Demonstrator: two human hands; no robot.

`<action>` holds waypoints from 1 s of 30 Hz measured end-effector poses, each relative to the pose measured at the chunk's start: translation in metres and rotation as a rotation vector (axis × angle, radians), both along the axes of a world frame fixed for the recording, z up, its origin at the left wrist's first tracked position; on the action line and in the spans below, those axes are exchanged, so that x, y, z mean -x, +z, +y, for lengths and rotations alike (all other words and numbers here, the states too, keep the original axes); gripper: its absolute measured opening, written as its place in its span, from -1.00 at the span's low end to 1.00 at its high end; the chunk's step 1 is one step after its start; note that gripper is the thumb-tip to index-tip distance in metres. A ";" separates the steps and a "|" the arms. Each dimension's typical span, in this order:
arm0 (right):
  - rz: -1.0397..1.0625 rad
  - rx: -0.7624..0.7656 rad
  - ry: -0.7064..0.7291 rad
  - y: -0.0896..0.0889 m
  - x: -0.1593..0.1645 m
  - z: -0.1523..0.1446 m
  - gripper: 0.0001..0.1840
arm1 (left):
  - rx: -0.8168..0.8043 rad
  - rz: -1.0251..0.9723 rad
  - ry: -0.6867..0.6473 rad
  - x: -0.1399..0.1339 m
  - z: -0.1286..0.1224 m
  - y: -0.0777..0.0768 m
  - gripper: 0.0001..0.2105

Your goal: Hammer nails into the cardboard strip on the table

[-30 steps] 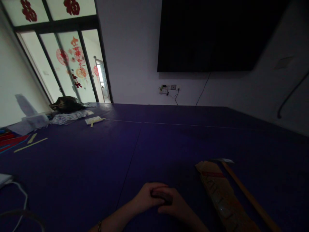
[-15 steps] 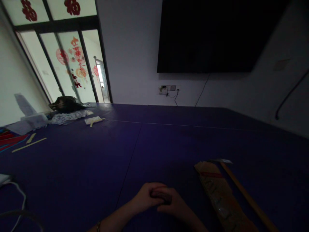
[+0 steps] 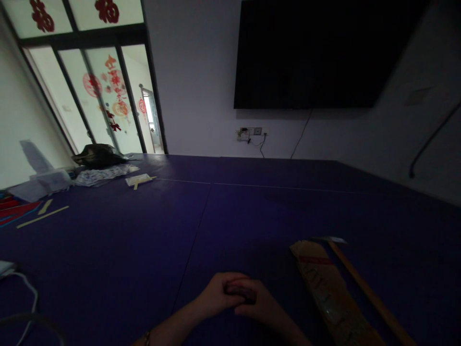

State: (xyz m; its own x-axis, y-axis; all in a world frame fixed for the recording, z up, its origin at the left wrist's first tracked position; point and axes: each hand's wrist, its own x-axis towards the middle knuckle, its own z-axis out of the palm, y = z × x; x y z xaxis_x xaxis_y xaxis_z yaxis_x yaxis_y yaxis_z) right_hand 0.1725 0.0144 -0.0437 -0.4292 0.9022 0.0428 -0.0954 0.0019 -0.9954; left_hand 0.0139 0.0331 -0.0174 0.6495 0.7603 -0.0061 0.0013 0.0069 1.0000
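Note:
My left hand [image 3: 215, 296] and my right hand [image 3: 260, 303] meet at the lower middle of the view, low over the purple tabletop [image 3: 245, 226]. Their fingers curl toward each other and overlap. In the gap between them shows a dark reddish-brown patch; shadow hides whether it is an object or folded fingers. A bracelet circles my left wrist. To the right of my right hand lies a brown paper packet [image 3: 326, 288] with a red band. Beside the packet rests a hammer-like tool with a long wooden handle [image 3: 367, 286] and a thin metal head [image 3: 333, 239].
A white cable [image 3: 34, 293] curves at the lower left. Yellow strips [image 3: 43, 217], red pieces [image 3: 18, 211], a clear plastic box [image 3: 54, 180], a black bag [image 3: 99, 154] and a small white packet [image 3: 139, 179] lie farther left. Beyond the table hangs a television [image 3: 317, 53].
The view has shifted very slightly. Both hands stay together in the same place, and the things on the table have not moved.

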 end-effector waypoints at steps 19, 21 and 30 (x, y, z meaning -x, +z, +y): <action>-0.138 -0.016 -0.020 -0.005 -0.005 0.001 -0.47 | -0.021 -0.002 -0.006 -0.001 -0.001 0.002 -0.64; -0.186 -0.024 -0.024 -0.004 -0.005 0.001 -0.47 | -0.024 -0.006 -0.003 0.000 -0.001 0.004 -0.64; -0.229 -0.040 -0.022 -0.001 -0.005 0.002 -0.47 | -0.038 0.003 -0.003 0.000 0.000 0.000 -0.64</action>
State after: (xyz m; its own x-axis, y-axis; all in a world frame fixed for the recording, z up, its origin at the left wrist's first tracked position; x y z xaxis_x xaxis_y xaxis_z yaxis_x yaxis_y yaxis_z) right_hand 0.1778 0.0167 -0.0450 -0.4120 0.9110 -0.0173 0.1336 0.0416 -0.9902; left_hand 0.0136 0.0333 -0.0172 0.6515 0.7583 0.0206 0.0042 -0.0308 0.9995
